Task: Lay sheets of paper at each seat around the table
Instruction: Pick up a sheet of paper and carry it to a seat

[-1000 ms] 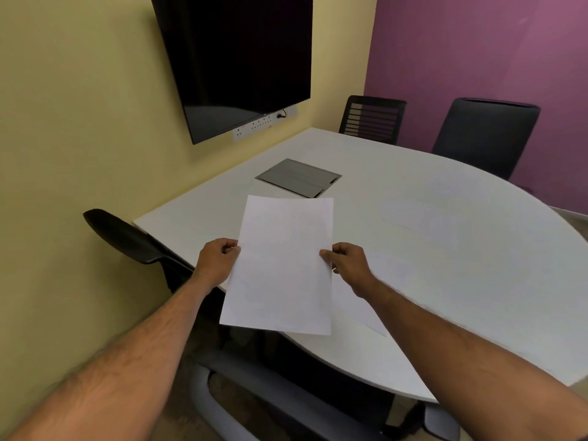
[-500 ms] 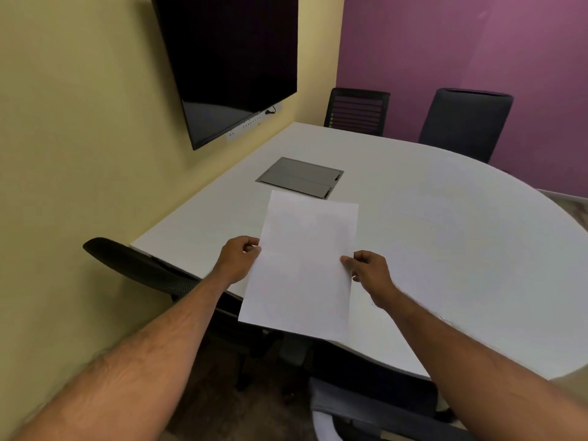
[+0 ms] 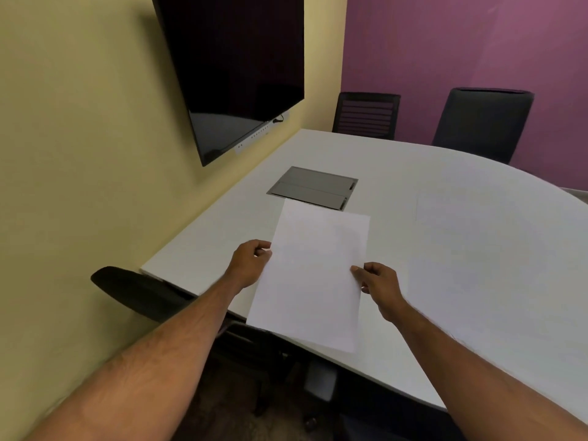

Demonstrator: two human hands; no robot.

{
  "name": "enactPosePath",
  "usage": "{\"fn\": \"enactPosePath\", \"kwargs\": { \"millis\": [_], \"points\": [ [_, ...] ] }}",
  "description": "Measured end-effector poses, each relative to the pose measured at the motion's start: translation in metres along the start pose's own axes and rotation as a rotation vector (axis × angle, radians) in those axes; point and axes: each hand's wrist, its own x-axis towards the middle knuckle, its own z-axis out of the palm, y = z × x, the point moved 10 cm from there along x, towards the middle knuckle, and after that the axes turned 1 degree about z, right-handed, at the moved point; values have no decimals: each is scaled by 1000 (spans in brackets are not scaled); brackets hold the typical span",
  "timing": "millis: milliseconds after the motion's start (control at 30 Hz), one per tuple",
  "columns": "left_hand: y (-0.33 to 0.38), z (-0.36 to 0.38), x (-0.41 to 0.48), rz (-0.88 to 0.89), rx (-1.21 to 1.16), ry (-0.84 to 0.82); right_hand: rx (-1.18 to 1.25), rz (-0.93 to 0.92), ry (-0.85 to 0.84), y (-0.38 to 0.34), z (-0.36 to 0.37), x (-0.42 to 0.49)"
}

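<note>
A white sheet of paper (image 3: 313, 272) hangs just above the near edge of the white table (image 3: 445, 281), its lower end past the table's rim. My left hand (image 3: 249, 265) pinches the sheet's left edge. My right hand (image 3: 378, 284) pinches its right edge. Another white sheet (image 3: 445, 214) lies flat on the table further right, faint against the top.
A black chair (image 3: 136, 291) is pushed in at the near left corner. Two more black chairs (image 3: 366, 116) (image 3: 483, 122) stand at the far side by the purple wall. A grey cable hatch (image 3: 313, 187) is set in the tabletop. A dark screen (image 3: 235, 65) hangs on the yellow wall.
Both hands have carried the sheet forward and right over the table's edge. The view has moved closer to the table.
</note>
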Motion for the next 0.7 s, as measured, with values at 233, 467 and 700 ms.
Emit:
{"fn": "enactPosePath", "kwargs": {
  "millis": [233,467,700],
  "points": [
    [-25,-25,47,-5,13,4,18,6,-2,-7,44,42],
    [-72,-60,123,-4,30,-11,32,20,45,-5,111,83],
    [-119,-89,200,-14,-8,-75,5,124,105,14,181,124]
  ]
}}
